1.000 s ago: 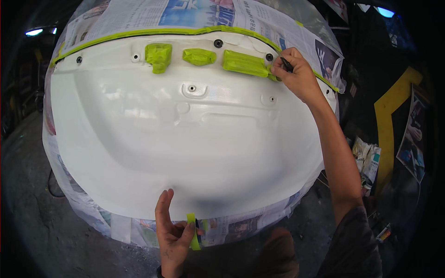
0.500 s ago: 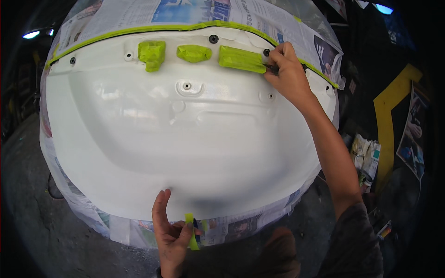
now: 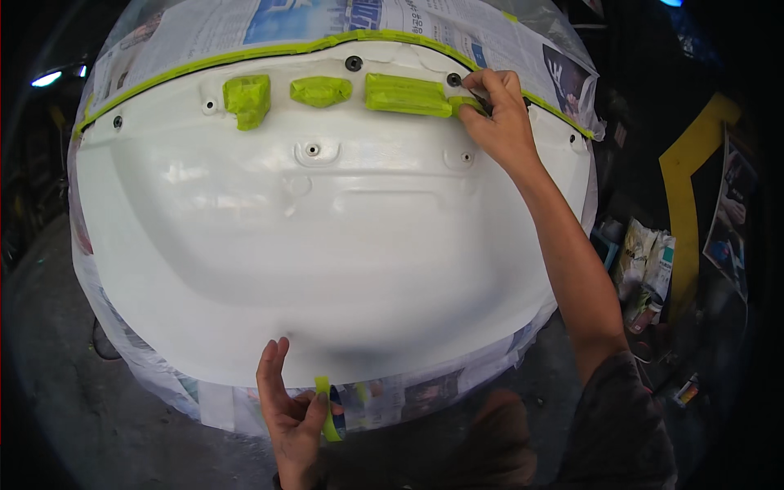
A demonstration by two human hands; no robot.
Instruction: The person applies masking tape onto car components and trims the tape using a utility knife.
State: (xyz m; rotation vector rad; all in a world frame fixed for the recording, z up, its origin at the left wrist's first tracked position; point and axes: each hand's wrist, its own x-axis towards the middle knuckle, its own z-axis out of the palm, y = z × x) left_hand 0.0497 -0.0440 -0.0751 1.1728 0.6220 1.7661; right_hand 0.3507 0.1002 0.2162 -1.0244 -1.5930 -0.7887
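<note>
A white-painted car body panel (image 3: 245, 245) fills the middle of the view. My left hand (image 3: 287, 416) is at its near edge, with the thumb closed on a roll of yellow-green masking tape (image 3: 330, 408) and two fingers raised. At the upper right my right hand (image 3: 502, 122) pinches a short strip of the same tape (image 3: 464, 104), beside the right end of a long taped patch (image 3: 407, 95). A small dark shape shows between its fingers; I cannot tell what it is. Two smaller patches, a middle one (image 3: 321, 91) and a left one (image 3: 247, 101), sit alongside.
Newspaper (image 3: 204, 41) masks the far side, edged by a green tape line (image 3: 269, 51). Black rubber plugs, one at the top (image 3: 353, 63), dot the panel. On the right lie plastic packets (image 3: 645, 257) and a yellow angled bar (image 3: 682, 171). Dark floor (image 3: 49, 351) surrounds the panel.
The view has shifted slightly, moving the panel left and up in the picture. A separate tape strip now shows at my right fingertips beside the long patch. My left hand still holds the roll.
</note>
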